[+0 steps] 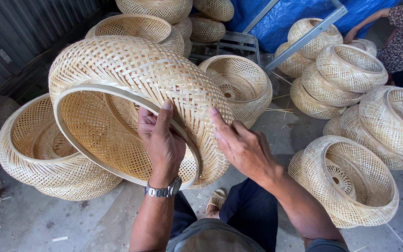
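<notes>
A large round woven bamboo basket [131, 79] with a smooth pale rim is held tilted up in front of me, its open mouth facing lower left. My left hand [160, 140], with a metal wristwatch, grips the rim at its near edge, fingers inside and thumb on the outer weave. My right hand [241, 147] rests flat against the basket's outer wall on the right, fingers stretched and apart. My knees in dark trousers [248, 212] show below.
Similar woven baskets lie all around: one at left [38, 149], one behind [241, 84], a stack at the back [164, 18], several at right [350, 182]. Another person's arm [397, 32] reaches at the top right. A blue tarp [281, 18] and metal bars [304, 35] stand behind.
</notes>
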